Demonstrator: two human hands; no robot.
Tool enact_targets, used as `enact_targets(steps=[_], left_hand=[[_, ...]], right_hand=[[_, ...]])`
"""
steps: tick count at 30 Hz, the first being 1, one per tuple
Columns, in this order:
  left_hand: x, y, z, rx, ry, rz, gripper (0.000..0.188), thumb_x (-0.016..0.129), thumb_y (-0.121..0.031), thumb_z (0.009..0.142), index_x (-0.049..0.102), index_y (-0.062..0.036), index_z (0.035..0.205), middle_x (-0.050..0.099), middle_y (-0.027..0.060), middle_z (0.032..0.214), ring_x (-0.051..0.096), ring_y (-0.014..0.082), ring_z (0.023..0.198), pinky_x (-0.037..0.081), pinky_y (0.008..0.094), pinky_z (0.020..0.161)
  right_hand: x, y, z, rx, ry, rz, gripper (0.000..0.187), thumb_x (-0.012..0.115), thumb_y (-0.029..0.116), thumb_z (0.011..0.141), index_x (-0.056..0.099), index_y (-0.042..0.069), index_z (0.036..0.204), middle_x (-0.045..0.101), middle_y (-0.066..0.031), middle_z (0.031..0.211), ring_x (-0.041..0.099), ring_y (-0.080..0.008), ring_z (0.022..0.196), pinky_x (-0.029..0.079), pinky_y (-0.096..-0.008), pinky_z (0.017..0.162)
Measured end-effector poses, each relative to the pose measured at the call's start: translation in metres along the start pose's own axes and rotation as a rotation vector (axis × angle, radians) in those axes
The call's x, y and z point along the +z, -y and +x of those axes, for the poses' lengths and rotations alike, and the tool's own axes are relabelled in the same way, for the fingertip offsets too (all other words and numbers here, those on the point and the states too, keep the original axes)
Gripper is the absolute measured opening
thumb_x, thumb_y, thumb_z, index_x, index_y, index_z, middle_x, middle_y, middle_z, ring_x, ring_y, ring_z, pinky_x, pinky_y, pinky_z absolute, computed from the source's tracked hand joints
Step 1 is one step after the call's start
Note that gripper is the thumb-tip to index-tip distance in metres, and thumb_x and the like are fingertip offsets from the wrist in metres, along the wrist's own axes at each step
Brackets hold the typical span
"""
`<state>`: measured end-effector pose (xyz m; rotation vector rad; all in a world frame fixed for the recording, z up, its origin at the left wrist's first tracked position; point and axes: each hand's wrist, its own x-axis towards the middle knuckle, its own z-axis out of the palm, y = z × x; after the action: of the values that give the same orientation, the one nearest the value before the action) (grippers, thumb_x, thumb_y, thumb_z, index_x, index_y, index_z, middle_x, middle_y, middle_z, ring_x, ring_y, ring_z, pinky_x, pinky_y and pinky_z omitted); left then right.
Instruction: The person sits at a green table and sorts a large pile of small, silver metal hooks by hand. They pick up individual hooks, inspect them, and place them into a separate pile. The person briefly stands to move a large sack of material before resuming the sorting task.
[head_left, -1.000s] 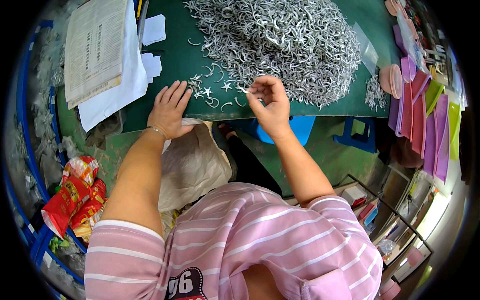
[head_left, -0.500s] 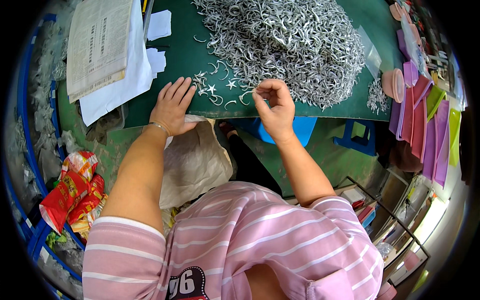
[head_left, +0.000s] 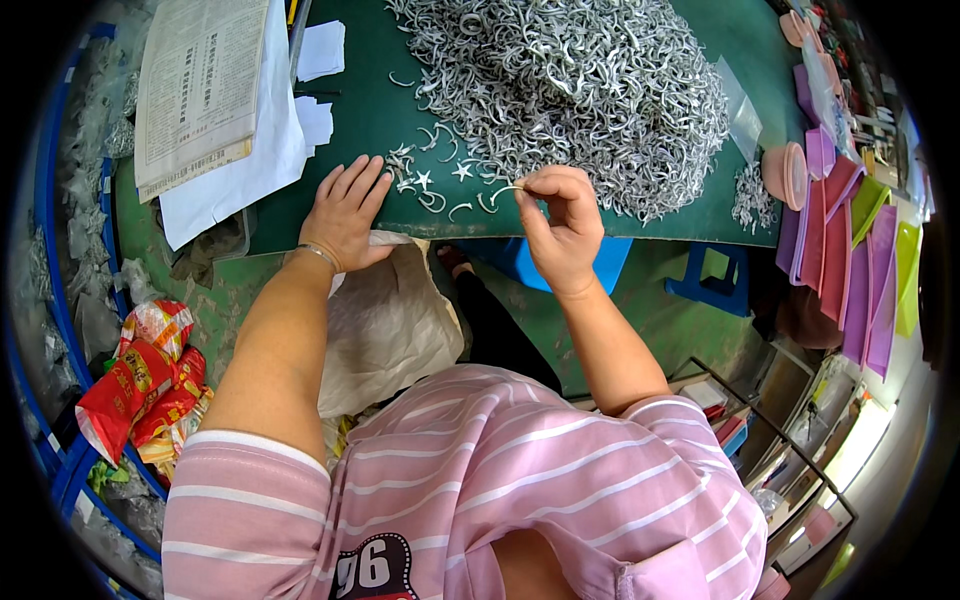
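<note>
Across the upper middle of the frame, a green table (head_left: 355,120) spreads in front of you, its near edge running just below your fingers. On it, filling the top centre and reaching right, sits a big pile (head_left: 590,95) of small silver-grey pieces, many of them curved. Below the table edge, left of centre, hangs a pale sack (head_left: 392,335) with its mouth near your left wrist. At upper left lies a folded newspaper (head_left: 195,100) over white sheets.

Your left hand (head_left: 347,222), left of centre, is spread palm down at the table edge, grasping nothing that shows; whether its thumb presses the sack's rim, you cannot tell from this angle. Your right hand (head_left: 563,225), just right of centre, is half curled, with thumb and forefinger pinching one end of a thin curved piece (head_left: 506,190).

That piece lies to the left of your right fingertips, its long axis running roughly sideways and bowing down at the far end, toward the loose pieces in front of the pile. Your right hand is clearly the nearer one. Between both hands, closer to the left, lie two small stars (head_left: 462,171) and a few loose crescents (head_left: 460,208).
</note>
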<state>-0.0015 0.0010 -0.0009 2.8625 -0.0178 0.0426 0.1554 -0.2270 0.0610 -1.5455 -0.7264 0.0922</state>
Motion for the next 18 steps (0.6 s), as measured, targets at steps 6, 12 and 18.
enact_targets(steps=[6, 12, 18], left_hand=[[0.0, -0.001, 0.0, -0.008, -0.005, -0.003, 0.091, 0.074, -0.041, 0.061, 0.039, -0.0075, 0.137, 0.033, 0.0143, 0.148, 0.031, 0.0326, 0.136, 0.026, 0.0491, 0.11], [-0.002, -0.002, 0.001, -0.022, 0.031, 0.004, 0.091, 0.075, -0.041, 0.06, 0.04, -0.0071, 0.137, 0.032, 0.014, 0.148, 0.028, 0.031, 0.138, 0.023, 0.0485, 0.111], [0.001, -0.001, 0.0, -0.02, 0.032, 0.01, 0.092, 0.076, -0.042, 0.06, 0.04, -0.0071, 0.137, 0.032, 0.0138, 0.148, 0.027, 0.0305, 0.139, 0.022, 0.0484, 0.112]], right_hand=[[-0.009, -0.008, -0.001, -0.002, 0.146, -0.232, 0.015, 0.059, -0.011, 0.076, 0.063, 0.0, 0.085, 0.067, -0.0081, 0.092, 0.061, -0.0132, 0.077, 0.051, -0.0248, 0.067], [0.003, -0.039, -0.025, 0.413, -0.017, -0.241, 0.012, 0.063, -0.006, 0.076, 0.065, -0.001, 0.086, 0.066, -0.0082, 0.091, 0.063, -0.0136, 0.072, 0.052, -0.0242, 0.064], [0.0, -0.028, 0.0, 0.121, -0.036, -0.322, 0.013, 0.063, -0.006, 0.077, 0.064, 0.0, 0.089, 0.064, -0.0106, 0.084, 0.063, -0.0211, 0.072, 0.051, -0.0287, 0.062]])
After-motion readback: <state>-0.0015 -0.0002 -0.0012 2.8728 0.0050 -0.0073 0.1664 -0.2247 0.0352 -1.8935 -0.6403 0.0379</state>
